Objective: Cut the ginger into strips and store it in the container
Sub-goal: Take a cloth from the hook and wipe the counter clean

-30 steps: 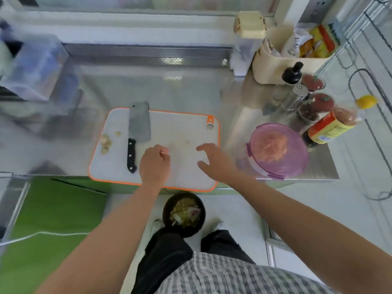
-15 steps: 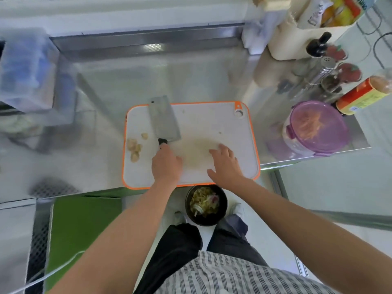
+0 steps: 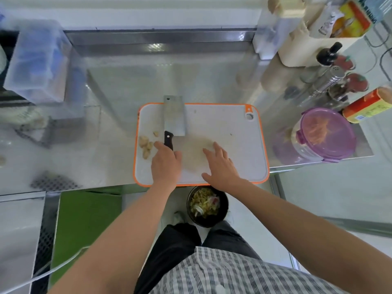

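well off to the left, a translucent plastic box (image 3: 36, 60) sits on the steel counter (image 3: 118, 85). next comes the white cutting board (image 3: 222, 124) with its orange rim, and near its left edge lies a small cluster of pale ginger pieces (image 3: 146, 145), chunky rather than in strips. just right of them the left hand (image 3: 166, 164) lies over the near end of the black handle of the cleaver (image 3: 174, 115), forefinger stretched out on the handle's left close to the ginger, thumb on its right. whether the fingers actually clamp the handle i cannot tell, as the back of the hand hides them. the cleaver lies flat, its blade pointing away from the person and its far end poking over the board's far rim. below the board's near edge, down by the person's legs, a dark bowl (image 3: 206, 205) holds yellowish scraps. the right hand (image 3: 220, 166) is palm down over the board's near middle, fingers straight and spread apart, holding nothing. further right, off the board, stands the round container (image 3: 324, 134), its purple lid on and orange-tinted strips showing through it. just behind it a bottle (image 3: 367, 107) with a red and yellow label lies tilted.
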